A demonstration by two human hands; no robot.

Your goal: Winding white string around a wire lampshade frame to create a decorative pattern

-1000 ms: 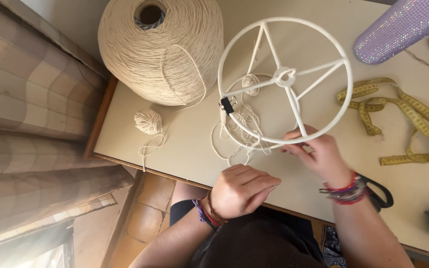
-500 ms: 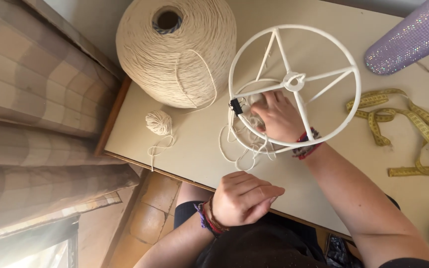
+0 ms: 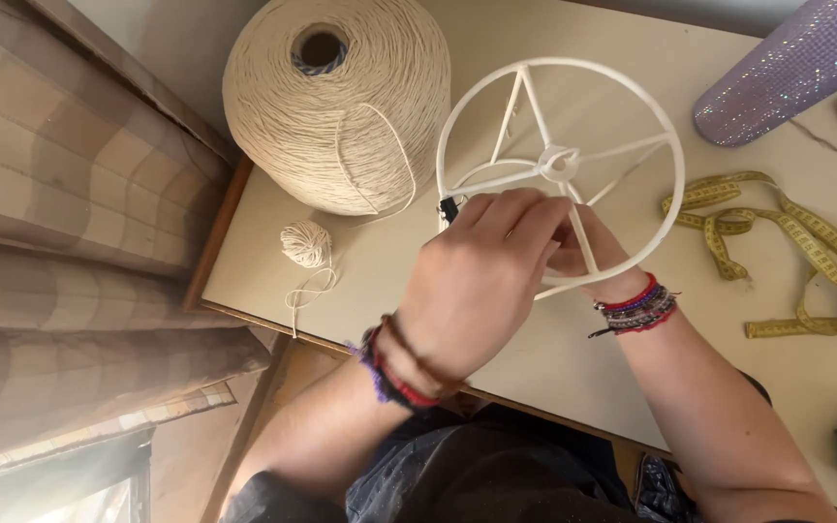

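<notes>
— Cream tabletop, wooden edge along the near and left sides. What is the item?

— White wire frame: round ring, spokes meeting at a central hub, a small black clip on its left rim. It sits at mid-table.

— Hands?

— Left hand lies over the frame's lower left, fingers curled onto the rim. Right hand is mostly hidden behind it; finger state cannot be told.

— Clearance?

— Large yarn cone just left, small yarn ball near the edge, yellow tape measure right. Bare surface near the front edge.
</notes>
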